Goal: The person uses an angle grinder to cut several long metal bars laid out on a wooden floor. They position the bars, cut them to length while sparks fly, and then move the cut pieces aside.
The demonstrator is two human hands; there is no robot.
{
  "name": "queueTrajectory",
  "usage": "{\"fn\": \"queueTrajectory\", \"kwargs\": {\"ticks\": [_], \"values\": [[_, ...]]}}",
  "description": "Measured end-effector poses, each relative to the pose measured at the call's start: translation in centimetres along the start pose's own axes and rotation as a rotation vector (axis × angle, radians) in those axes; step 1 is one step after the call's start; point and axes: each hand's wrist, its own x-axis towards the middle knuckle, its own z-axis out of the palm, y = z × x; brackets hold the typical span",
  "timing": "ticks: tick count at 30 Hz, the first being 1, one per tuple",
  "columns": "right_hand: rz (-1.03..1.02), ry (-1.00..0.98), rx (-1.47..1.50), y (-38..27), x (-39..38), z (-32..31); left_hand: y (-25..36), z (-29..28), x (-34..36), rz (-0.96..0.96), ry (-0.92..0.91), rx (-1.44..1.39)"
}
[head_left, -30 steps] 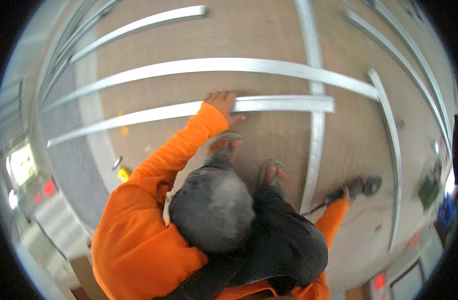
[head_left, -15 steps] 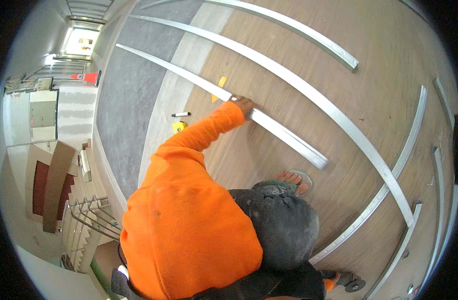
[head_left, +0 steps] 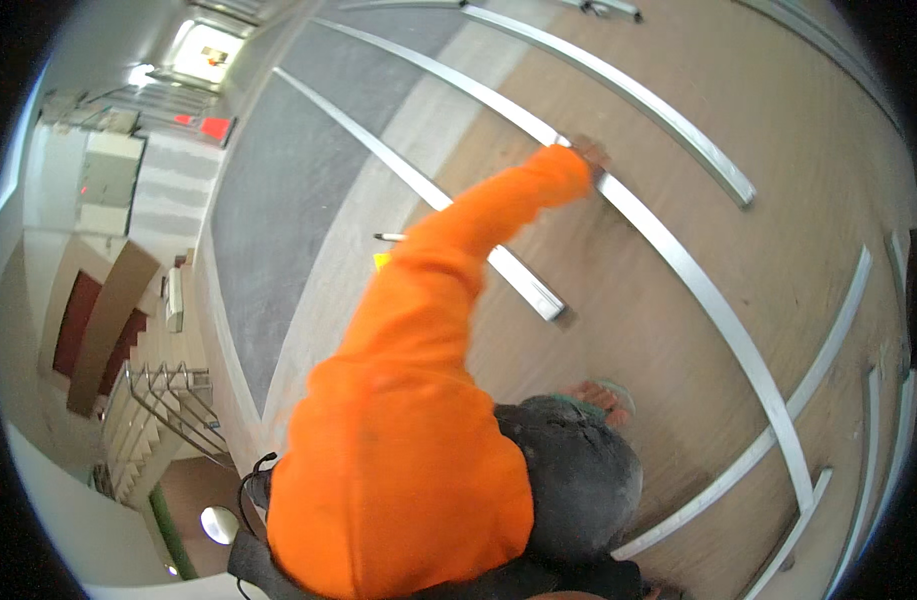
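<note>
My left hand [head_left: 588, 158], blurred, reaches out in an orange sleeve and is closed on a long silver metal channel [head_left: 668, 250] lying on the floor. Nearer me a second channel [head_left: 523, 282] runs beneath my sleeve, partly hidden by it. A pen-like marker [head_left: 389, 236] and a yellow tape measure [head_left: 382, 261] lie beside that arm, the tape mostly covered. At the lower edge, only a small blurred bit of what looks like my right hand [head_left: 654, 592] shows; its fingers and anything in it are hidden.
More metal channels [head_left: 713, 175] lie at the top and right, some crossing under the held one. At left are a stair with a metal railing [head_left: 168, 410] beside the floor's edge, tall boards [head_left: 113, 330], and a red traffic cone [head_left: 215, 129].
My left hand has moved from the nearer channel up and right to the long channel. The angle grinder earlier at my right hand is no longer visible. The camera view has turned.
</note>
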Motion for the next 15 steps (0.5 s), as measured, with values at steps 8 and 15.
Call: {"fn": "queueTrajectory", "kwargs": {"ticks": [8, 15], "values": [[0.0, -0.034, 0.021, -0.7, 0.2, 1.3, 7.7, -1.7, -2.2, 0.293, -0.203, -0.063], [0.14, -0.029, 0.273, 2.5, 0.2, -2.8, 23.9, -9.1, -4.4, 0.675, 0.138, -0.444]]}}
